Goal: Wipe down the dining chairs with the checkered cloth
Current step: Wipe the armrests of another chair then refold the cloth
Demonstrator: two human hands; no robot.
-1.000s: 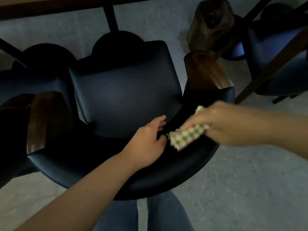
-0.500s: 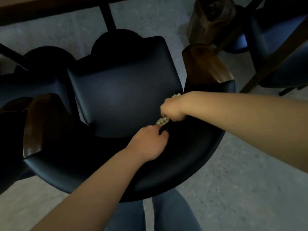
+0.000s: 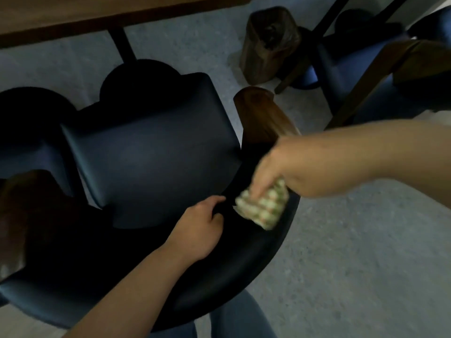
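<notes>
While the backrest [image 3: 244, 259] of the near dining chair is steadied by the left hand [image 3: 199, 230], fingers curled over its inner edge, the checkered cloth [image 3: 262, 206] is seen drawn back onto the backrest's right curve; half a second ago it was pushed deeper toward the seat [image 3: 151, 154], mostly hidden. A back-and-forth rubbing stroke is judged under way on this section, the rest of the rim not yet covered. The cloth is gripped bunched by the right hand [image 3: 271, 167], fingers [image 3: 258, 189] pressed down into it, blurred by motion. Beyond the backrest, the wooden armrest [image 3: 263, 118] is noted, then a table edge [image 3: 97, 18] and further chairs [image 3: 353, 69]
</notes>
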